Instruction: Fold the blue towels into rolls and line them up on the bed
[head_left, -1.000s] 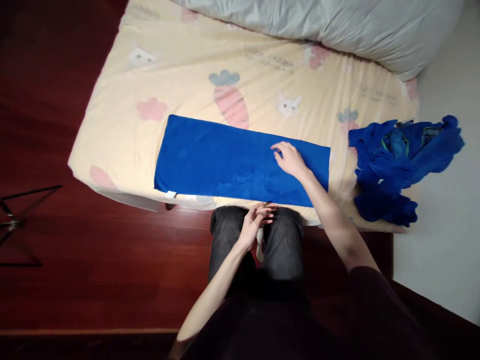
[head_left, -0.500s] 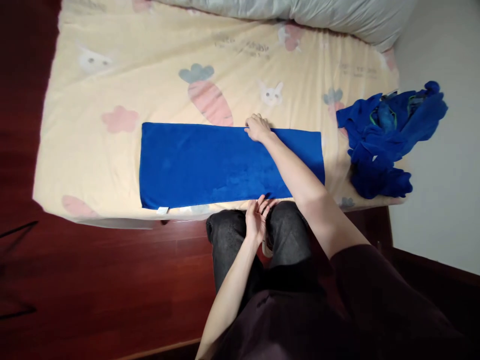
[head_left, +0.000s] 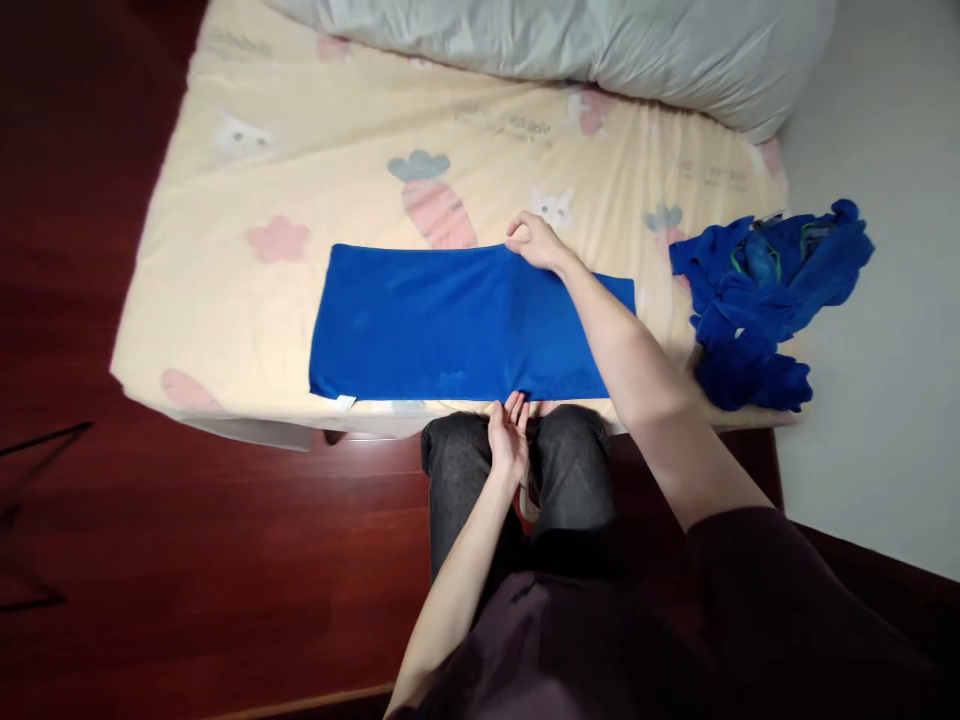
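Note:
A long blue towel (head_left: 420, 325) lies across the bed close to its front edge, with a small white label at its near left corner. My right hand (head_left: 536, 242) pinches the far long edge, thumb against fingers. At the near long edge is my left hand (head_left: 510, 440), palm turned up, its fingertips closed on the cloth and partly hidden by it. A faint crease runs across the towel between both hands, where the fabric is slightly raised. My right forearm covers part of the towel's right end.
A crumpled heap of blue cloths (head_left: 757, 300) lies at the bed's right end beside the wall (head_left: 862, 420). A pale quilt or pillow (head_left: 570, 45) runs along the back. The patterned sheet (head_left: 202, 260) covers the bed. Black thin legs (head_left: 45, 440) stand on the floor at left.
My right hand has gone from resting on the far edge to pinching it. A crease has risen between my hands, and the towel's left end has drawn inward. The view has shifted slightly.

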